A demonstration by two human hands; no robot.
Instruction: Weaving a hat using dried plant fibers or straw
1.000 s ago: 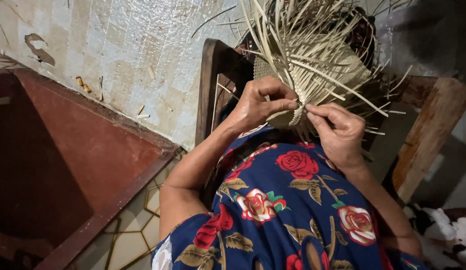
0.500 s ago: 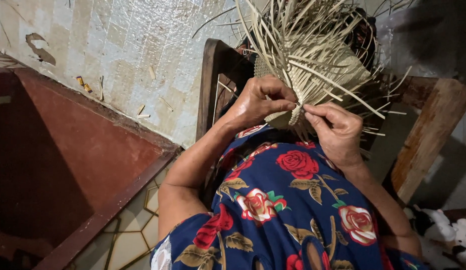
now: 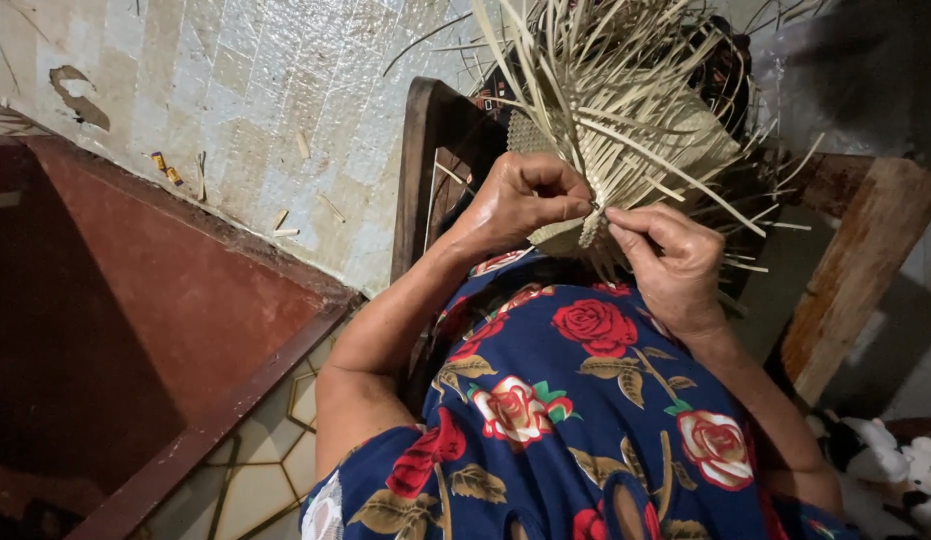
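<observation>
Both hands, left (image 3: pixel 521 200) and right (image 3: pixel 671 262), are raised together, fingers pinched.

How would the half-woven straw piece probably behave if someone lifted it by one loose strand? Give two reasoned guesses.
The straw weaving is probably light, being thin strips with open gaps. A single loose strand would likely bend or slip rather than carry it; both hands, left hand and right hand, grip the woven edge.

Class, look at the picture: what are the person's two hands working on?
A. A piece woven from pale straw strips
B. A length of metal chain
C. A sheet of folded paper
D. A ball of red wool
A: the left hand and the right hand pinch strips at the edge of the straw weaving, whose loose pale ends fan outward.
</observation>
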